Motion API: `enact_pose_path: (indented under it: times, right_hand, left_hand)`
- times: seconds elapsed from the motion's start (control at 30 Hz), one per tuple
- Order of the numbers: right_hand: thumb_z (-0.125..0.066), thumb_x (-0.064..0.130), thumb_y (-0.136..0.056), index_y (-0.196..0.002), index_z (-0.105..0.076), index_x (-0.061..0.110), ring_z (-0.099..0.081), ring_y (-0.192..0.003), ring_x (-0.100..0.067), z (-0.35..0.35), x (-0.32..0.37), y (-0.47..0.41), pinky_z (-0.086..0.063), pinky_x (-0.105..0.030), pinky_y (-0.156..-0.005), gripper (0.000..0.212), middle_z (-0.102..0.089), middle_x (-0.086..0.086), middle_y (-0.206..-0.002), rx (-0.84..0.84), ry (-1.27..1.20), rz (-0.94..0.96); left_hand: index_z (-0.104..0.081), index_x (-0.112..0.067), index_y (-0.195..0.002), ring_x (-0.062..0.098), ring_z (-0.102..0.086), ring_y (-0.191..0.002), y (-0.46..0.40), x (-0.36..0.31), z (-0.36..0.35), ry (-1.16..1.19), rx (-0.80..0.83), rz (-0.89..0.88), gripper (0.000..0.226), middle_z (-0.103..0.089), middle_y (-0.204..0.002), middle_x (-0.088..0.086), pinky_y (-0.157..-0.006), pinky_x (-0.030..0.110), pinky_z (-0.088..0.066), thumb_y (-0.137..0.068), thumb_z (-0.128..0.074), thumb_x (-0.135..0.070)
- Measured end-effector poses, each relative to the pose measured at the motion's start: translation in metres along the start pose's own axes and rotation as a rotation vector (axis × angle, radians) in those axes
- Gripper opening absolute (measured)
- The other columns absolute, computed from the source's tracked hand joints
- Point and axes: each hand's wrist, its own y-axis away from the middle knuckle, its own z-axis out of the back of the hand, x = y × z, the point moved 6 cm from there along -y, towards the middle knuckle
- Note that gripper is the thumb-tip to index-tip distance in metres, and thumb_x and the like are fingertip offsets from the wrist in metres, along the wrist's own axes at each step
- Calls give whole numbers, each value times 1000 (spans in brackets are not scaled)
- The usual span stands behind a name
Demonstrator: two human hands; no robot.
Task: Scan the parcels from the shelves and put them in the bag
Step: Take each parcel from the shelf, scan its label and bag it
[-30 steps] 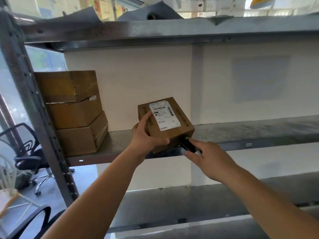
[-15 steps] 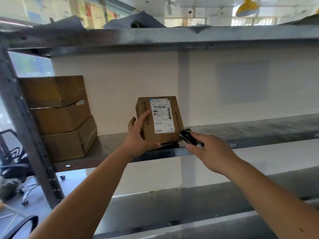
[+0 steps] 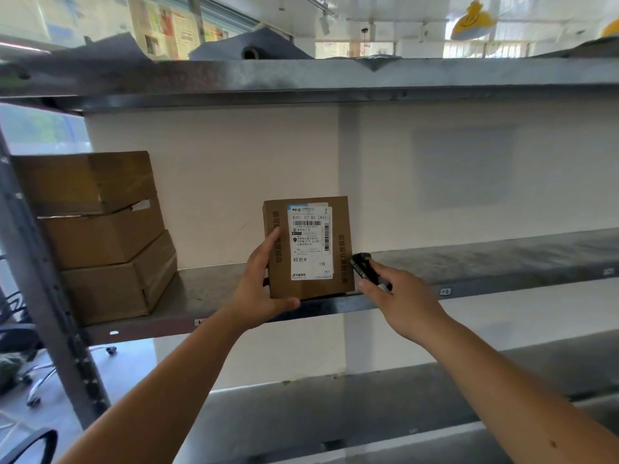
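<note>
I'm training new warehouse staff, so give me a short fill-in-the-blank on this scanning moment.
1. The left hand holds a cardboard ____ with its label facing the camera.
2. The right hand grips a black handheld ____.
3. The stacked boxes sit at the shelf's ____ end.

Missing words: parcel; scanner; left

Two bare forearms reach up into view from the bottom edge, with no sleeve, watch, band or glove showing on either. The left hand (image 3: 259,289) and the right hand (image 3: 400,298) are bare too, with no rings to be seen. Below the right hand, far down its forearm near the frame's lower edge, sits a small dark spot.
</note>
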Motion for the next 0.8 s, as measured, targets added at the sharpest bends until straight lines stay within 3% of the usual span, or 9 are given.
enact_pose_path:
  times: [0.1, 0.2, 0.33, 0.47, 0.6, 0.8]
  right_hand:
    - [-52, 63, -98, -147, -46, 53, -53, -94, 23, -1, -1, -3, -39, -3, -63, 50, -50, 43, -101, 16, -16, 8]
    - [-54, 63, -98, -149, -45, 50, -41, -90, 39, -1, -3, -5, -37, 5, -66, 53, -46, 44, -97, 13, -13, 11]
    - [-52, 67, -97, -151, -39, 52, -52, -94, 22, -3, -4, -5, -38, -1, -66, 58, -53, 37, -118, 46, -4, 9]
    - [-47, 69, -97, -156, -37, 46, -49, -115, 2, -6, -9, -6, -38, -11, -81, 65, -53, 20, -145, 77, 11, -21]
    - [-44, 71, -97, -158, -25, 52, -45, -127, 2, -5, -10, -2, -35, -15, -89, 66, -46, 21, -152, 134, 45, -34]
    - [-44, 73, -96, -153, -32, 58, -50, -110, 8, 10, -21, 6, -41, -16, -84, 60, -51, 24, -146, 174, 70, -59]
  left_hand:
    - [-15, -65, -154, 15, -35, -148, -3, 5, 0, 53, -31, -46, 116, -26, -163, -14, -113, 50, -49, -75, -93, -31]
    - [-19, -70, -149, -2, -38, -138, -10, 6, 1, 34, -142, -51, 114, -30, -157, -15, -113, 39, -46, -70, -96, -43]
    - [-21, -76, -143, 10, -39, -132, -21, 15, -4, 4, -231, -5, 129, -28, -150, -15, -106, 33, -41, -51, -104, -40]
    - [-21, -74, -145, 9, -34, -134, -28, 17, -10, -83, -232, -60, 130, -17, -152, -26, -109, 27, -36, -49, -104, -45]
    - [-17, -76, -144, 4, -25, -136, -31, 12, -20, -194, -239, -122, 129, -7, -158, -24, -114, 28, -30, -54, -103, -43]
    - [-19, -71, -149, 9, -22, -143, -39, 13, -24, -265, -248, -169, 127, -2, -164, -14, -118, 36, -27, -56, -102, -42]
